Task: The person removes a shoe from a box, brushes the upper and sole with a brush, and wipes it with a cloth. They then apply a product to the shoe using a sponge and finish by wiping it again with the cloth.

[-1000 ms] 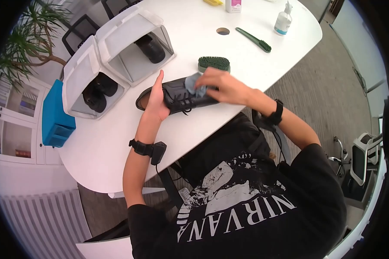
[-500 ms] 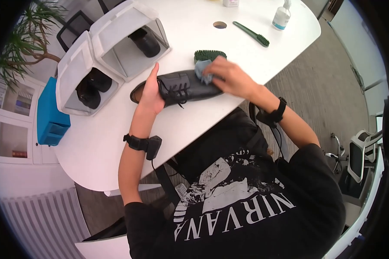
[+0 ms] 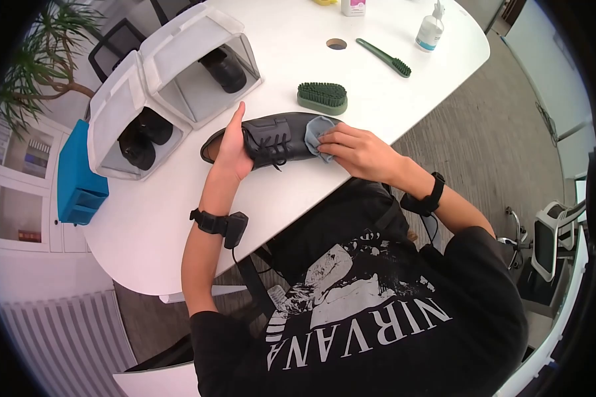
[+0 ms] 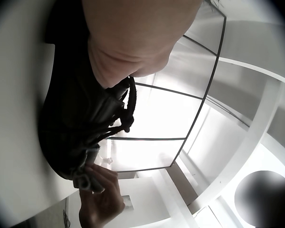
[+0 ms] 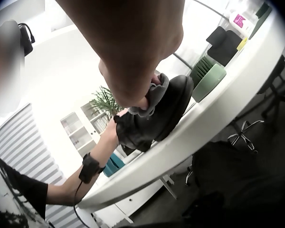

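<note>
A black lace-up leather shoe (image 3: 297, 137) lies on its sole along the near edge of the white table (image 3: 159, 231). My left hand (image 3: 234, 151) grips it around the heel end, one digit pointing up past its far side; the other fingers are largely hidden. At the toe, my right hand (image 3: 363, 153) pinches a grey-blue cloth (image 3: 316, 132) against the leather. The right wrist view shows the cloth (image 5: 155, 97) bunched under the fingers on the shoe's toe (image 5: 176, 102). Just beyond the toe sits a green shoe brush (image 3: 322, 99), bristles up.
Two white shoe boxes stand at the far left, holding black shoes (image 3: 139, 139) and another dark shoe (image 3: 225, 69). A blue box (image 3: 83, 175) is beside them. Farther back are a long-handled green brush (image 3: 385, 58), a pump bottle (image 3: 430, 30) and a pink-labelled bottle (image 3: 353, 6).
My right hand has moved the cloth along the shoe from the laces to the toe, then toward me across the toe. The left hand keeps its hold at the heel.
</note>
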Demonstrator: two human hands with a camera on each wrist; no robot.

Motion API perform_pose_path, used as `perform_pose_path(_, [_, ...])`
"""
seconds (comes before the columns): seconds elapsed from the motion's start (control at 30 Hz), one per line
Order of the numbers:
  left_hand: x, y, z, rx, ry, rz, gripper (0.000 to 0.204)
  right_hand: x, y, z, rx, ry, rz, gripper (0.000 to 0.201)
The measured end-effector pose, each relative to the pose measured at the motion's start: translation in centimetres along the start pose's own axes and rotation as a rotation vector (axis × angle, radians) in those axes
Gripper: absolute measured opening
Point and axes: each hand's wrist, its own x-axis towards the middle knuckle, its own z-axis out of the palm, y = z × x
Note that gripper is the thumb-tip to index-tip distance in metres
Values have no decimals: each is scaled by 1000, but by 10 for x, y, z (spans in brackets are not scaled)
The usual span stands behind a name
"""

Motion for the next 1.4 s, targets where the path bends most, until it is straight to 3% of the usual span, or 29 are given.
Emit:
perform_pose_path(0.07, [0, -2, 0, 12, -1, 28, 78, -3, 3, -3, -42, 6, 23, 34])
perform_pose_path(0.13, [-3, -2, -1, 11, -6, -12, 77, 2, 21, -1, -37, 126, 229, 33])
perform_pose_path(0.17, [-4, 0, 0, 12, -12, -22, 77, -1, 20, 2, -33, 120, 227, 32])
perform_pose_path(0.2, [-4, 2, 0, 10, 2, -20, 77, -2, 17, 3, -33, 119, 222, 32])
perform_pose_path(0.3, [2, 0, -3, -3, 5, -12, 76, -10, -4, 0, -46, 28, -43, 33])
perform_pose_path(0.43, [-1, -5, -2, 48, -1, 20, 80, -11, 19, -8, -50, 88, 288, 38])
perform_pose_path(0.53, [0, 2, -2, 8, -10, -14, 78, -12, 3, -3, -1, 63, 125, 34])
perform_pose_path(0.57, [-1, 1, 1, 1, 5, -6, 76, -10, -4, -3, 4, 5, -11, 32])
perform_pose_path(0.63, [-1, 0, 2, 24, -4, 11, 79, -8, 0, -7, -25, 13, 13, 29])
perform_pose_path(0.67, [-1, 1, 2, 35, -12, 19, 77, -8, 2, -6, -34, 16, 29, 27])
perform_pose_path(0.73, [-2, 0, -1, 50, -15, 21, 73, -1, 16, -3, -4, 133, 343, 29])
perform_pose_path(0.83, [-8, 3, 0, 44, -115, -12, 62, -1, 18, 0, -3, 160, 356, 30])
perform_pose_path(1.1, [-30, 11, -1, 567, -374, 37, 44, -18, 28, 2, -35, 165, 406, 33])
perform_pose_path(1.2, [-30, 18, -4, 835, -495, 84, 50, -23, 32, -2, -37, 153, 346, 33])
perform_pose_path(1.23, [-27, 23, -7, 997, -444, 45, 59, -24, 30, -4, -35, 153, 362, 33])
perform_pose_path(1.33, [-27, 23, -12, 1057, -499, 201, 68, -25, 24, -3, -27, 161, 393, 32])
perform_pose_path(1.4, [-27, 16, -15, 943, -586, 336, 64, -22, 22, 0, -28, 188, 385, 32])
